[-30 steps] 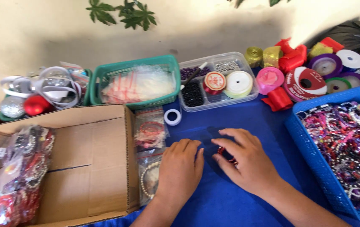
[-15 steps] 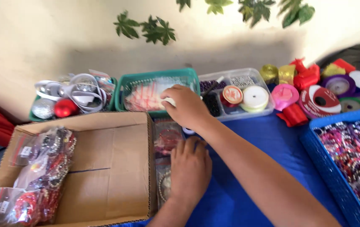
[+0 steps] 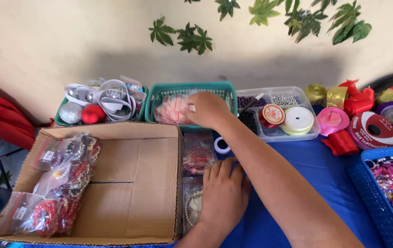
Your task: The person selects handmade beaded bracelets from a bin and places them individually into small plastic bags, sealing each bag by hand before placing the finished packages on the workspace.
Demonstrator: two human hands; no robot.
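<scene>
Over the green plastic basket (image 3: 192, 90) at the back of the blue-covered table (image 3: 325, 170), the right hand (image 3: 208, 108) reached across the body, its fingers curled down onto a clear packet of red and white pieces (image 3: 172, 110) lying inside. From above it could not be told whether the fingertips had actually pinched the plastic or only rested on it. To do this well, I judge, the grip should take the packet by an upper edge or corner, where the film bunches easily, and lift it straight up past the basket wall so it does not snag on the mesh.

The left hand (image 3: 224, 195) lay flat and open, palm down, on the cloth, its edge touching a small bag of beaded bracelets (image 3: 192, 206) just beside the cardboard box (image 3: 132, 183); it held nothing.

The packet was soft, crinkled and translucent, with pinkish-red contents showing through, and it filled the basket's left half. Another clear bag with red beads (image 3: 199, 154) lay on the table just in front of the basket.
</scene>
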